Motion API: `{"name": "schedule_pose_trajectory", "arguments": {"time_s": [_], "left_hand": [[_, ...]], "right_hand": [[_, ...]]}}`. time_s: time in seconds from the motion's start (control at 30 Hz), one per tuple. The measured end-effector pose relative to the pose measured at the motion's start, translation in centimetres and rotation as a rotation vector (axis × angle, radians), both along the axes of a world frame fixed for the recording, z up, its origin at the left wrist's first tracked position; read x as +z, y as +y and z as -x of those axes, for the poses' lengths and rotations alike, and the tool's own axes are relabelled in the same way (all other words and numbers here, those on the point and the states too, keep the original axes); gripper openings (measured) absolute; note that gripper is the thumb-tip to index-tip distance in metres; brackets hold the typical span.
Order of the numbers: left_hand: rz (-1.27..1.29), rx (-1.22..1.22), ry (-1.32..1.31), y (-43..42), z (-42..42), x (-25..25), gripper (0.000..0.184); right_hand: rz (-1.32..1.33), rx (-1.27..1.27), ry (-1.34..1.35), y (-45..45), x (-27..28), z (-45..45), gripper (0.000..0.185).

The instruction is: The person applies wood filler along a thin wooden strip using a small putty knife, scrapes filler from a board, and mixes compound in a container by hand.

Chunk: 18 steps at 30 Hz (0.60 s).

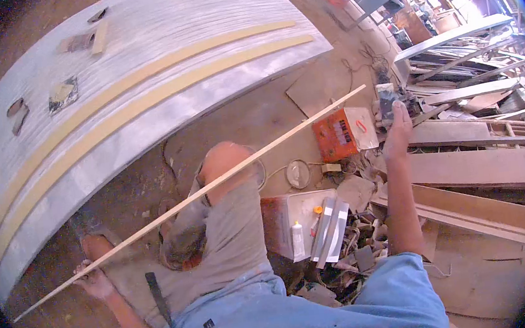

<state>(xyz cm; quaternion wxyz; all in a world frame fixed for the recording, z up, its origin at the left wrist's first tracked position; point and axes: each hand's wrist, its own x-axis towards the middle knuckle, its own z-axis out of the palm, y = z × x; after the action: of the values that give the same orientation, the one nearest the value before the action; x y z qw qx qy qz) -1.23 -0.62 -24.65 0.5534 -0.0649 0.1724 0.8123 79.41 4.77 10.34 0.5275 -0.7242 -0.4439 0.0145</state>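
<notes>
A long, thin wooden strip (213,185) slants across the view above my legs. My left hand (94,283) is closed around it near its lower left end. Beyond the strip's upper right end, my right hand (399,127) is raised, with its fingers around a small dusty dark block with a pale end (387,98). That block is apart from the strip; its exact kind is unclear. Two pale yellow strips (158,88) lie side by side along the large whitish board (207,6) at upper left.
An orange-red box (336,137) and a round lid (298,174) stand on the floor. Nearer is a container (275,223) with a white bottle (297,240) on top. Scraps (362,259) litter the floor beside it. Stacked timber (483,128) fills the right side.
</notes>
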Motion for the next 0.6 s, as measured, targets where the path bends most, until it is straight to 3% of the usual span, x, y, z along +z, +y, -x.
{"name": "schedule_pose_trajectory", "arguments": {"time_s": [0.1, 0.17, 0.23, 0.3, 0.4, 0.6], "left_hand": [[-0.066, 0.001, 0.041, -0.3, -0.3, 0.2, 0.029], [-0.026, 0.056, -0.005, -0.4, 0.2, -0.4, 0.03], [-0.055, 0.009, 0.006, -0.5, 0.3, -0.2, 0.03], [-0.108, -0.029, 0.025, -0.8, -0.2, 0.6, 0.031], [-0.018, 0.042, 0.011, -0.9, -0.6, 0.9, 0.031], [-0.227, -0.085, 0.053, -0.8, -0.1, 0.1, 0.033]], "right_hand": [[0.071, -0.058, -0.088, -0.5, -0.5, 1.7, 0.032], [0.175, -0.078, 0.021, -0.9, -1.7, 1.4, 0.031], [0.244, 0.0, -0.392, -0.8, -3.1, 2.7, 0.029], [0.279, -0.007, -0.463, -1.0, -3.8, 3.9, 0.028], [0.378, 0.01, -0.811, -1.1, -4.8, 4.9, 0.028], [0.436, -0.001, -0.802, -0.8, -6.7, 4.1, 0.033]]}}
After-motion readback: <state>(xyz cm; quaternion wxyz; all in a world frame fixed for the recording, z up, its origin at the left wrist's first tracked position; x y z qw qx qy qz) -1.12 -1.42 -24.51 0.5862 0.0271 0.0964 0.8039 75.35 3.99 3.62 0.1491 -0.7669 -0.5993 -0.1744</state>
